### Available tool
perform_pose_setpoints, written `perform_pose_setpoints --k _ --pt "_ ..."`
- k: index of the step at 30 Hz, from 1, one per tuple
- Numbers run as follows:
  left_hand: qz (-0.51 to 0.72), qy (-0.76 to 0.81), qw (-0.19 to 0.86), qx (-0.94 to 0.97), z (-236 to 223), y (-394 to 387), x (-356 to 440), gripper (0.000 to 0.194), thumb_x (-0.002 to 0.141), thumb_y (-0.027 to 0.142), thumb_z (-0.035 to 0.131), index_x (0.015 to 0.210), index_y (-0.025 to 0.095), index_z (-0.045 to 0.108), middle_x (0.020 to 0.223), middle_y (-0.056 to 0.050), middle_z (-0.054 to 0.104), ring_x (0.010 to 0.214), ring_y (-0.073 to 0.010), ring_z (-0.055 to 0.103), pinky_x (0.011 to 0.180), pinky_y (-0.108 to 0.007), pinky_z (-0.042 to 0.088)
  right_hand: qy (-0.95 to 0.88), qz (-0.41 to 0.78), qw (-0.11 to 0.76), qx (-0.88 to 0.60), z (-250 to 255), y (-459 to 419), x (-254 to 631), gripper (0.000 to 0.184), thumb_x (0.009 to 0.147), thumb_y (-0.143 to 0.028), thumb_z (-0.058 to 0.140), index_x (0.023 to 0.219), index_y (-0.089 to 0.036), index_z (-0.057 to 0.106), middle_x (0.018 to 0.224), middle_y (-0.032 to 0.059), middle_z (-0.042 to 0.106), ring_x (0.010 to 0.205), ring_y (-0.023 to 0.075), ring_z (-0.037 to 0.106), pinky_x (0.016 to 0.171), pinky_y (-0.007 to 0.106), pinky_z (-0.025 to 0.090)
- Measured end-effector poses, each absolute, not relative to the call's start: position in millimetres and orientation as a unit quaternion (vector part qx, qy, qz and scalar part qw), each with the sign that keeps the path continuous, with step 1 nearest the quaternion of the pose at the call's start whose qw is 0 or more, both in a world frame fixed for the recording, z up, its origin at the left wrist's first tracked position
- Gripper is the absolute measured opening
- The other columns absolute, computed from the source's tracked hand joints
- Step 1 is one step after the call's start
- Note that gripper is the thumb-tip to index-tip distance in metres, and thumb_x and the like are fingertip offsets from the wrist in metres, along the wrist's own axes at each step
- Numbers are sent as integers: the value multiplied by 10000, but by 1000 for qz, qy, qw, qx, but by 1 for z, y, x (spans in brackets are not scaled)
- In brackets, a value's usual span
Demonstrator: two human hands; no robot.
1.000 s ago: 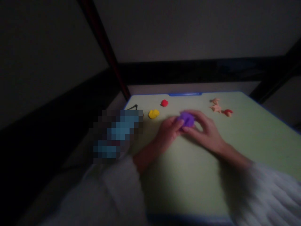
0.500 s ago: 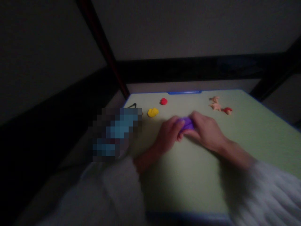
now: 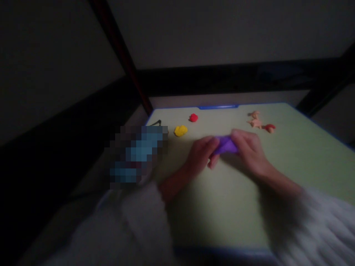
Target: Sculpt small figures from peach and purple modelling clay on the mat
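Observation:
A soft purple lump of modelling clay is stretched between my two hands, above the middle of the pale table. My left hand pinches its left end, the thumb on top and some fingers curled below. At the other end my right hand grips it with the thumb pressed on top; its fingers are partly hidden behind the clay and the hand. Beyond my left hand lie a flat yellow lump of clay and a smaller red lump.
Small peach-coloured clay shapes lie at the back right, beside a red and peach piece. At the left edge is a blurred-out bluish patch with a dark thin piece sticking up. A blue strip runs along the back edge.
My right hand has moved a little to the right, away from the left. The purple clay between them is drawn out wider and shows more of its surface.

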State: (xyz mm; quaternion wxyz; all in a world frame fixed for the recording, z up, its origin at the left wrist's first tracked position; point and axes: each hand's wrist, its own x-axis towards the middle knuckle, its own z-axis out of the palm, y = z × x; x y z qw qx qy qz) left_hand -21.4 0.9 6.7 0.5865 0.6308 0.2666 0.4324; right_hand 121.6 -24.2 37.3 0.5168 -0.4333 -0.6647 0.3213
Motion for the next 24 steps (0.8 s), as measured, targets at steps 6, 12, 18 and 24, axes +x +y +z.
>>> perform_pose_setpoints --k 6,12,18,24 --pt "455 260 611 594 6 2 -20 412 804 545 480 609 183 458 340 86 377 275 -41 324 332 -200 245 -588 353 587 -430 30 -17 127 487 816 -555 506 499 -201 398 441 -60 338 389 65 277 364 217 207" --pt "517 258 630 518 6 5 -21 394 780 512 539 590 182 434 326 99 355 260 -34 293 295 -180 204 -471 357 689 -419 31 -7 133 386 808 -499 555 571 -220 433 427 -64 358 339 74 297 316 227 195" --pt "546 247 634 489 8 8 -22 389 789 516 526 613 179 442 335 94 376 275 -39 312 305 -180 211 -397 407 726 -387 43 -6 132 246 814 -413 563 671 -236 470 448 -75 346 300 62 246 278 226 127" --pt "545 259 634 483 9 6 -22 401 796 530 506 617 177 447 357 80 411 300 -50 356 323 -196 244 -413 443 716 -348 40 -8 130 287 777 -445 605 690 -234 431 456 -104 315 290 38 203 280 199 92"
